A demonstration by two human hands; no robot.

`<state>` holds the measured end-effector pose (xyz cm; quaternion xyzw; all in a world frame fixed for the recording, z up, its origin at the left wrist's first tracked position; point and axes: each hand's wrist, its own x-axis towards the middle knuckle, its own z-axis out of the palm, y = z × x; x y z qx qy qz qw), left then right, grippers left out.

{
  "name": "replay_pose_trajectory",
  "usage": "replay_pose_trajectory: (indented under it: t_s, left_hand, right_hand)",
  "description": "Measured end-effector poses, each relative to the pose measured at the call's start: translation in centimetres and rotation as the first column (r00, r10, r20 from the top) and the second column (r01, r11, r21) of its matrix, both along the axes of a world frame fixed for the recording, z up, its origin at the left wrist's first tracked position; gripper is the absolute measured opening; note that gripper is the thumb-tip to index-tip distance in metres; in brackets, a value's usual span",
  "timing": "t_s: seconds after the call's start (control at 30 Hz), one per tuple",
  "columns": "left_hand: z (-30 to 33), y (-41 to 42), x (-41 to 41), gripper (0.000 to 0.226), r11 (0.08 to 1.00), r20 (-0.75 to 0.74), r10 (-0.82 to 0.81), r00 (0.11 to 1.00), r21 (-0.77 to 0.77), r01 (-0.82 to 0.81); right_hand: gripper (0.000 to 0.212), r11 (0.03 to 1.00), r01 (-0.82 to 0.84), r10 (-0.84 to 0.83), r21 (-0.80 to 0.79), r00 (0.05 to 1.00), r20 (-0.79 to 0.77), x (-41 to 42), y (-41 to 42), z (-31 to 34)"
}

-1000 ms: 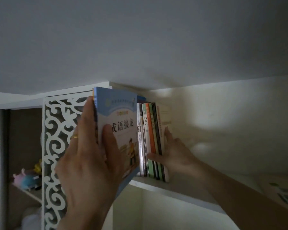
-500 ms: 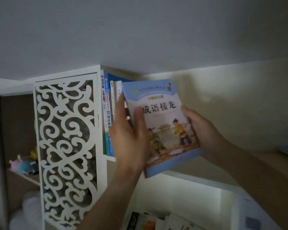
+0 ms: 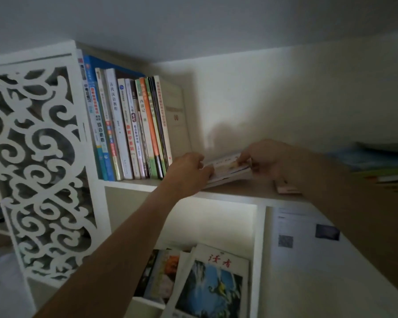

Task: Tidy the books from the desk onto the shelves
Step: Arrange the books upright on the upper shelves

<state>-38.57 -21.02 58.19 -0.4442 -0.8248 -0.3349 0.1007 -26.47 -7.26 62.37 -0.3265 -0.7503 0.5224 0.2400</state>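
While the book (image 3: 228, 168) lies flat at mid-frame on the upper shelf (image 3: 129, 183), long axis running left-right, the left hand (image 3: 189, 171) and right hand (image 3: 262, 161) pinch its two ends, just right of the upright row (image 3: 124, 125).

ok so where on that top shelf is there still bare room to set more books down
Bare board runs between the flat book held by both hands and the small pink object. The left end is packed tight with the upright row of books; the far right holds a flat stack.
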Motion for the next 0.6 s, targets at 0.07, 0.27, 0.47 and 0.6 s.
replay_pose_trajectory:
  t_s: [0.07,0.27,0.47,0.6]
  left_hand:
    - [-0.5,-0.1,0.0,0.044,0.999,0.003,-0.042,0.999,0.023,0.042]
    - [-2.3,-1.7,0.5,0.041,0.992,0.093,-0.096,0.991,0.087,0.088]
    - [-1.3,-2.0,2.3,0.026,0.878,0.417,-0.340,0.843,0.462,0.126]
    - [-3.0,-3.0,3.5,0.027,0.798,0.443,-0.469,0.764,0.584,0.151]
  right_hand:
    - [0.020,1.000,0.006,-0.006,0.009,0.999,0.033,0.7,-0.2,-0.5]
    - [0.025,0.990,0.051,-0.078,-0.133,0.976,-0.202,2.5,0.0,-1.0]
    - [0.018,0.996,-0.002,-0.030,-0.093,0.942,-0.334,5.0,-1.2,-0.8]
    - [0.035,0.997,-0.043,0.068,0.064,0.884,-0.462,6.5,-4.0,-3.0]
